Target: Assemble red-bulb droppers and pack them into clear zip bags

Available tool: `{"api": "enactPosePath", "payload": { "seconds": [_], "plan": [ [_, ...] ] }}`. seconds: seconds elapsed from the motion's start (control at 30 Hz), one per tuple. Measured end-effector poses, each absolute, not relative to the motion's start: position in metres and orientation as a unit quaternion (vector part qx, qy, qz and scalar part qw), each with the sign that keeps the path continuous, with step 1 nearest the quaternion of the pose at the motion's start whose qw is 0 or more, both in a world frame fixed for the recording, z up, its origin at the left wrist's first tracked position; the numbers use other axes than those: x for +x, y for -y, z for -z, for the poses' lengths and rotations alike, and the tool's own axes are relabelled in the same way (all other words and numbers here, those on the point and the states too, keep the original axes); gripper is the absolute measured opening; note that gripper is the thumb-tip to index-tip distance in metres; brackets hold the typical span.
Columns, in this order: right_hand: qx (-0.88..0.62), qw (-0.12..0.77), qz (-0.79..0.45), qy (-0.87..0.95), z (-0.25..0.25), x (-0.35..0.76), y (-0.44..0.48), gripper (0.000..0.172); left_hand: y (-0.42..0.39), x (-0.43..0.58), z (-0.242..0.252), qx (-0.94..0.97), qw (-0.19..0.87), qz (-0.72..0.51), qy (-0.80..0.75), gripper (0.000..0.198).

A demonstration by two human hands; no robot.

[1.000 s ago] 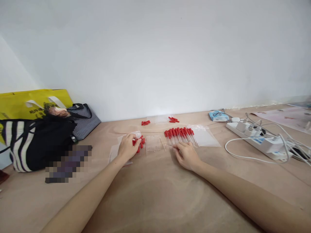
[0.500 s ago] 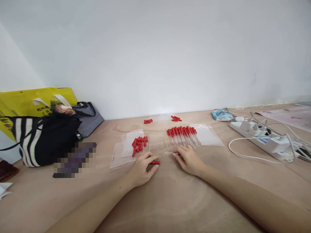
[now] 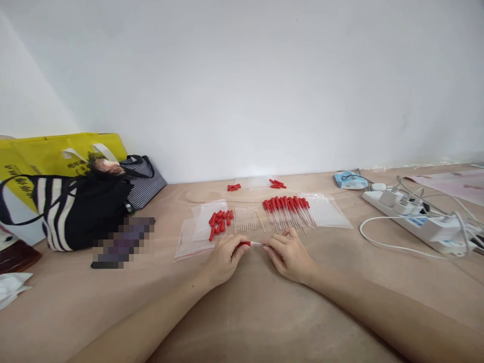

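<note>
My left hand (image 3: 226,256) pinches a red rubber dropper bulb (image 3: 245,243) between thumb and fingers. In my right hand (image 3: 288,255) is a thin glass dropper tube (image 3: 257,244), whose near end meets the mouth of the bulb; how deep it sits I cannot tell. Just beyond the left hand, loose red bulbs (image 3: 220,223) lie on clear zip bags (image 3: 185,241). A row of bare glass tubes (image 3: 245,219) lies beside them. Past my right hand, several droppers with red bulbs fitted (image 3: 286,204) are lined up, partly over another plastic bag (image 3: 330,212).
More red bulbs (image 3: 278,183) and tubes lie near the wall. On the right are a white power strip (image 3: 412,217) with chargers and cables, and a blue packet (image 3: 350,180). Black (image 3: 83,212), striped (image 3: 145,184) and yellow bags (image 3: 45,151) stand left, beside a blurred dark object (image 3: 123,243).
Both hands have come together. The bulb, held apart from the tube before, now meets the tube's end. The left fingers have closed more firmly round the bulb, and the view has shifted slightly.
</note>
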State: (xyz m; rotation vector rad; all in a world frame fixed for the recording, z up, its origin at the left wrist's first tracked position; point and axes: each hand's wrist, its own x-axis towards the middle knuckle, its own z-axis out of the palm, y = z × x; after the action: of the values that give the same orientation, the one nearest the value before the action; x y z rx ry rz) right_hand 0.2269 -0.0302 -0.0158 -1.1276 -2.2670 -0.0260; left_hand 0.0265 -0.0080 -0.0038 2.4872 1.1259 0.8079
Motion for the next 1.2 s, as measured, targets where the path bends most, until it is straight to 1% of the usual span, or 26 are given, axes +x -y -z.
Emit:
{"api": "enactPosePath", "payload": {
  "seconds": [0.2, 0.43, 0.53, 0.63, 0.9, 1.07, 1.2],
  "plan": [
    [-0.391, 0.300, 0.010, 0.870, 0.019, 0.229, 0.028, 0.025, 0.008, 0.026, 0.002, 0.862, 0.168, -0.289, -0.383, 0.018],
    [-0.305, 0.352, 0.121, 0.877, 0.022, 0.228, 0.025, 0.021, 0.011, 0.024, 0.003, 0.896, 0.082, -0.273, -0.341, 0.020],
    [-0.288, 0.362, 0.139, 0.876, 0.022, 0.227, 0.025, 0.022, 0.013, 0.025, 0.004, 0.903, 0.052, -0.287, -0.316, 0.022],
    [-0.288, 0.362, 0.132, 0.877, 0.020, 0.226, 0.026, 0.022, 0.014, 0.026, 0.006, 0.906, 0.039, -0.295, -0.300, 0.024],
    [-0.285, 0.344, 0.085, 0.891, 0.019, 0.220, 0.025, 0.024, 0.015, 0.028, 0.007, 0.918, 0.039, -0.297, -0.261, 0.021],
    [-0.304, 0.305, 0.073, 0.900, 0.017, 0.220, 0.023, 0.024, 0.014, 0.028, 0.005, 0.915, 0.042, -0.287, -0.280, 0.018],
    [-0.335, 0.267, 0.095, 0.899, 0.012, 0.222, 0.024, 0.019, 0.011, 0.026, 0.003, 0.908, 0.033, -0.285, -0.305, 0.015]
  ]
}}
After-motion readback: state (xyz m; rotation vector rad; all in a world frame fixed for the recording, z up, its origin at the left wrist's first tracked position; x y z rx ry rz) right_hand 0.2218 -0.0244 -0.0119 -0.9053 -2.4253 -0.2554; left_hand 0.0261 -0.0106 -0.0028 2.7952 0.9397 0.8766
